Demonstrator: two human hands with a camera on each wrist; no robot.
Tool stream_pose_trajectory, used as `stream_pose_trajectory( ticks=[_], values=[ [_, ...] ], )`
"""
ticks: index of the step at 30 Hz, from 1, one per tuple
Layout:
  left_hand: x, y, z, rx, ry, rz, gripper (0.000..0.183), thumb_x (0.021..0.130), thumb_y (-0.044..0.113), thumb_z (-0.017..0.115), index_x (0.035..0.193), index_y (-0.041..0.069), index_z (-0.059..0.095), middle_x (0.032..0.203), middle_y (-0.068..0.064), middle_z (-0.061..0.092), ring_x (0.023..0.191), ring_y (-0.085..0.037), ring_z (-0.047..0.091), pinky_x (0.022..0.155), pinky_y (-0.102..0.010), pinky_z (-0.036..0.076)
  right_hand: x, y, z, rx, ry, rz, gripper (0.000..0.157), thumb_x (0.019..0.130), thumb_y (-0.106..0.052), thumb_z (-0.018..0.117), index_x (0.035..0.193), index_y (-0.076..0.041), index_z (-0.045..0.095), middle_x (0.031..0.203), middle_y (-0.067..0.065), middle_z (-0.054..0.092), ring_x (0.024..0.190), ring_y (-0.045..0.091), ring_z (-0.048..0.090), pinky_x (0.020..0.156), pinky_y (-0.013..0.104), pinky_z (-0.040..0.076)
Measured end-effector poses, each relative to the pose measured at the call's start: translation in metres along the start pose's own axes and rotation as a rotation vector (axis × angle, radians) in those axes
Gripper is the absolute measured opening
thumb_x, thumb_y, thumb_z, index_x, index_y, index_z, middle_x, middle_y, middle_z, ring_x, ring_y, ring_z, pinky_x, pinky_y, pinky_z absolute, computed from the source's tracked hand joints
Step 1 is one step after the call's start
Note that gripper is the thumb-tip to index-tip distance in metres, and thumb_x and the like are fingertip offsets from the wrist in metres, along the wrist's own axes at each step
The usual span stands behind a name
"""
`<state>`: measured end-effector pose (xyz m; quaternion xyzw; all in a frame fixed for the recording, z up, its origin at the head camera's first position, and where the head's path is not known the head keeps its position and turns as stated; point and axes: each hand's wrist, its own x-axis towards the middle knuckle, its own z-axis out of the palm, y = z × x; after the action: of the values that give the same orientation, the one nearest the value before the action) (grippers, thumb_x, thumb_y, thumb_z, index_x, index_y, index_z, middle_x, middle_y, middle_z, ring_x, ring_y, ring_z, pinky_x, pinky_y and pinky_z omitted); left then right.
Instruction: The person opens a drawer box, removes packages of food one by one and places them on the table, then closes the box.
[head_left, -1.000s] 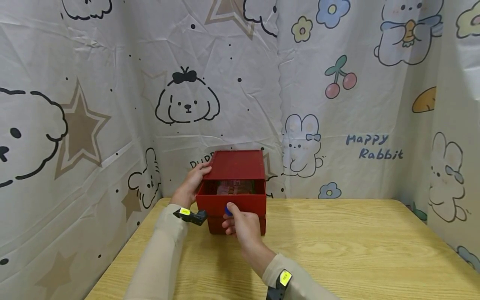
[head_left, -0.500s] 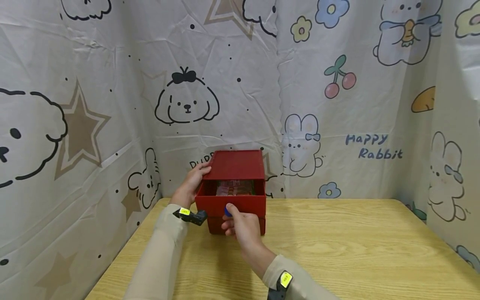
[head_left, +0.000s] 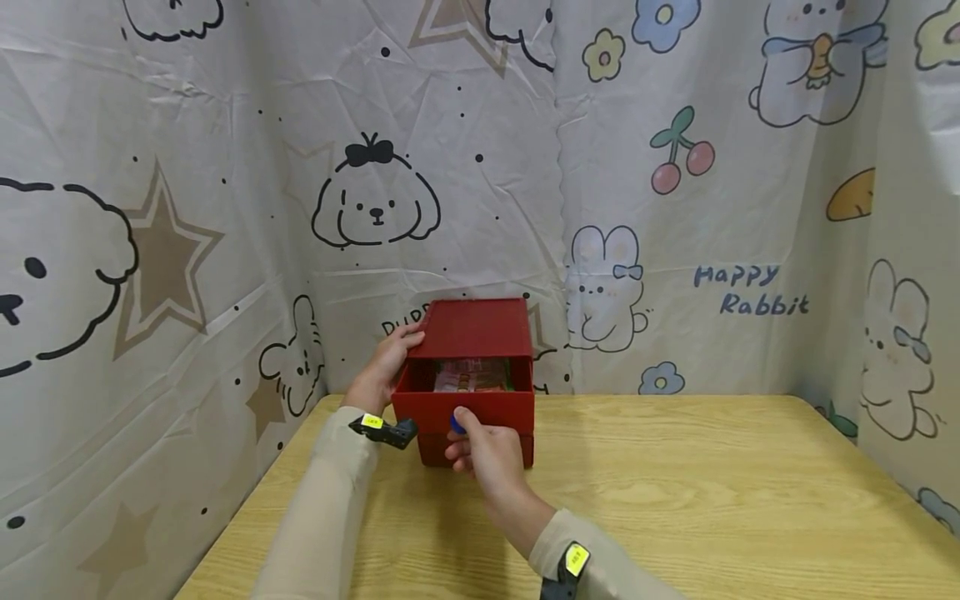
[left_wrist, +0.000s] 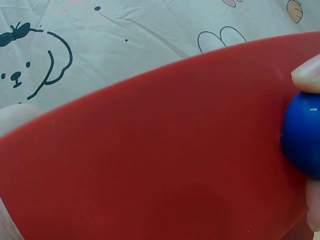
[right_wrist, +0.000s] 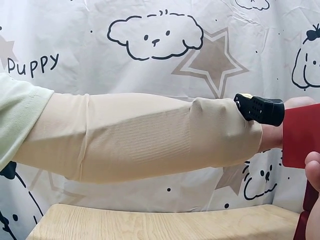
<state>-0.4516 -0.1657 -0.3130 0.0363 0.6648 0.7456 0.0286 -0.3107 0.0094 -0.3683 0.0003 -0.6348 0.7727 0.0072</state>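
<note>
A small red drawer box point(head_left: 480, 329) stands at the back of the table, its upper drawer point(head_left: 427, 408) pulled partly out. Through the gap show colourful, shiny plastic packets point(head_left: 472, 377), mostly hidden under the box top. My right hand point(head_left: 495, 458) pinches the round blue knob point(left_wrist: 302, 135) on the drawer front between thumb and fingers. My left hand point(head_left: 384, 367) rests against the box's left side, fingertips lying over its top edge. In the left wrist view the red drawer front fills most of the picture. A closed lower drawer point(head_left: 435, 450) sits underneath.
The box stands on a wood-grain table point(head_left: 675, 483), close to a printed cloth curtain point(head_left: 495, 192) that hangs behind and along both sides. Both forearms have light sleeves with black wrist cameras, the left one point(head_left: 386, 431) near the drawer's left corner.
</note>
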Motion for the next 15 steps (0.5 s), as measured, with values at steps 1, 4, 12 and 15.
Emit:
stream_pose_trajectory(
  ticks=[1, 4, 12, 15],
  values=[
    [0.0000, 0.0003, -0.0002, 0.001, -0.002, 0.001, 0.052, 0.111, 0.024, 0.045, 0.161, 0.014, 0.033, 0.153, -0.020, 0.044, 0.134, -0.037, 0.046, 0.110, -0.057, 0.039, -0.0002, -0.0001, 0.0001, -0.002, -0.001, 0.001, 0.050, 0.100, -0.049, 0.066, 0.087, -0.002, 0.075, 0.068, 0.005, 0.068, 0.054, 0.013, 0.058, 0.056, 0.027, 0.042],
    [0.0000, 0.0011, -0.0006, 0.002, 0.001, 0.007, 0.053, 0.111, 0.025, 0.046, 0.161, 0.014, 0.033, 0.153, -0.020, 0.043, 0.134, -0.038, 0.045, 0.110, -0.058, 0.039, -0.0010, -0.0009, 0.0004, -0.008, -0.002, 0.000, 0.050, 0.100, -0.050, 0.066, 0.087, -0.002, 0.075, 0.068, 0.005, 0.068, 0.055, 0.013, 0.058, 0.057, 0.027, 0.043],
    [0.0020, -0.0005, -0.0005, -0.009, -0.012, 0.012, 0.054, 0.111, 0.023, 0.045, 0.163, 0.013, 0.030, 0.154, -0.022, 0.042, 0.134, -0.037, 0.044, 0.111, -0.058, 0.037, -0.0048, -0.0031, 0.0002, 0.027, -0.004, 0.011, 0.049, 0.099, -0.047, 0.068, 0.090, 0.000, 0.076, 0.068, 0.005, 0.068, 0.054, 0.012, 0.057, 0.056, 0.024, 0.048],
    [0.0019, -0.0018, -0.0008, -0.017, -0.011, 0.009, 0.054, 0.111, 0.023, 0.045, 0.163, 0.013, 0.030, 0.154, -0.022, 0.042, 0.134, -0.038, 0.044, 0.112, -0.059, 0.036, -0.0051, -0.0019, 0.0001, 0.028, -0.004, 0.015, 0.048, 0.100, -0.047, 0.068, 0.090, 0.000, 0.076, 0.068, 0.005, 0.068, 0.054, 0.012, 0.057, 0.055, 0.024, 0.048]
  ],
)
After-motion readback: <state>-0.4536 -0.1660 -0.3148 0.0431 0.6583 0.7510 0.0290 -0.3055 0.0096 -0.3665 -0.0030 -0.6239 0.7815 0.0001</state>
